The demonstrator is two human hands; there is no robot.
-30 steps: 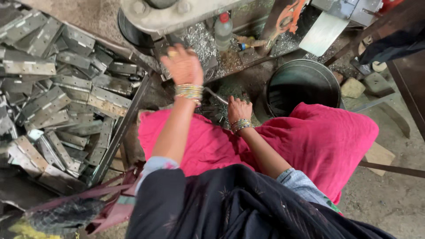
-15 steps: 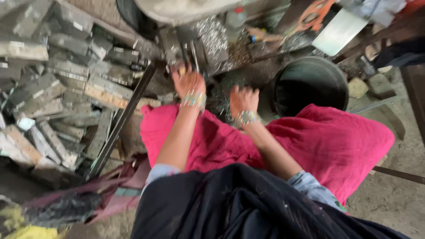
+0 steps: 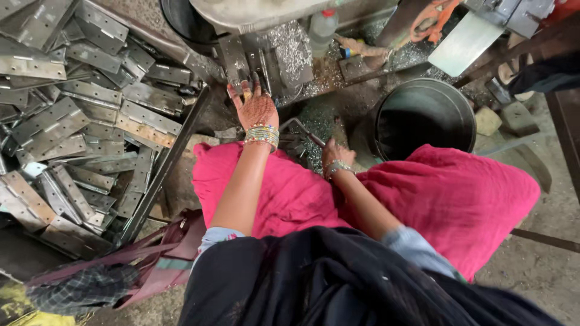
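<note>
My left hand (image 3: 254,105), with bangles at the wrist, lies fingers spread on a flat grey metal piece (image 3: 237,60) at the machine base. My right hand (image 3: 334,156) is lower, over my pink-draped lap, closed around a thin metal rod handle (image 3: 300,128) that angles up to the left. Shiny metal shavings (image 3: 290,51) cover the machine bed just beyond my left fingers.
A large heap of grey metal hinge plates (image 3: 78,115) fills the left side behind a slanted metal bar (image 3: 163,166). A dark round metal bucket (image 3: 423,118) stands at the right. A plastic bottle (image 3: 322,30) stands on the machine bed. A maroon bag (image 3: 151,265) lies lower left.
My left hand has stayed at the machine base with its fingers now spread flat. My right hand has moved down and closed on the rod handle. The view has tilted a little.
</note>
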